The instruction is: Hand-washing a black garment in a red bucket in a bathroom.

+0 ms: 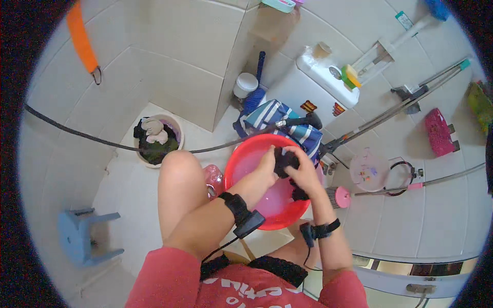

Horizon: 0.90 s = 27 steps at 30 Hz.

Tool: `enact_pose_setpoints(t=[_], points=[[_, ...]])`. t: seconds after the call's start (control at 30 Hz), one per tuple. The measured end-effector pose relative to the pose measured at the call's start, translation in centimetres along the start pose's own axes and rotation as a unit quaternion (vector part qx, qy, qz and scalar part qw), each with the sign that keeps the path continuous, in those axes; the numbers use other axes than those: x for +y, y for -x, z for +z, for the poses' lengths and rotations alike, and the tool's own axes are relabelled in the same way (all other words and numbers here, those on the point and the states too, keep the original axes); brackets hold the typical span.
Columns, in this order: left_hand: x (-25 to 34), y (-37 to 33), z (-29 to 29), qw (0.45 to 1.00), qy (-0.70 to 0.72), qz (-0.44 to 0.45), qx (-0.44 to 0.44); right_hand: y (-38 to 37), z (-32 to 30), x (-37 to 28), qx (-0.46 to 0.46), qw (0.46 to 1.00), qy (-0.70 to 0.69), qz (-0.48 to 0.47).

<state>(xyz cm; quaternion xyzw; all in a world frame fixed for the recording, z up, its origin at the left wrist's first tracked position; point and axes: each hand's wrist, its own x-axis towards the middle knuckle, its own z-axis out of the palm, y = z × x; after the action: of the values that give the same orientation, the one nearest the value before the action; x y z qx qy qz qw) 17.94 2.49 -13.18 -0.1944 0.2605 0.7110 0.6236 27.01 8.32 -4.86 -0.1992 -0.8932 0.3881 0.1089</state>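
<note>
A small dark piece of cloth point(284, 161), perhaps a sock, is held up between my two hands over a red basin point(231, 205). My left hand point(266, 167) grips its left side with the fingers closed. From the other side my right hand point(304, 173) is closed on the same cloth, fingers bent over its top. More dark fabric point(298, 192) hangs below my right hand; I cannot tell whether it is the same piece. Cloudy pinkish water point(267, 203) fills the basin under my hands.
At the left, a white tub point(177, 123) holds crumpled clothes point(154, 141). A blue stool point(77, 236) lies tipped over. A dark hose point(118, 145) with a black shower head point(308, 121) crosses above the basin. Behind are a striped bag point(267, 115) and a brush holder point(246, 84).
</note>
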Motion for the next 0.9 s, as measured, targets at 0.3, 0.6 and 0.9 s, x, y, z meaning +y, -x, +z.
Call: enact_pose_setpoints(t=[0.3, 0.6, 0.9], points=[[0.1, 3.1, 2.3, 0.993, -0.074, 0.075, 0.045, -9.3, -6.2, 3.6, 0.175, 0.981, 0.079, 0.04], [1.0, 3.2, 2.7, 0.988, -0.103, 0.106, 0.033, -12.4, -2.2, 10.2, -0.006, 0.938, 0.335, 0.088], [1.0, 3.8, 2.7, 0.987, -0.109, 0.112, 0.035, -10.4, -5.0, 7.4, 0.069, 0.956, 0.281, 0.038]])
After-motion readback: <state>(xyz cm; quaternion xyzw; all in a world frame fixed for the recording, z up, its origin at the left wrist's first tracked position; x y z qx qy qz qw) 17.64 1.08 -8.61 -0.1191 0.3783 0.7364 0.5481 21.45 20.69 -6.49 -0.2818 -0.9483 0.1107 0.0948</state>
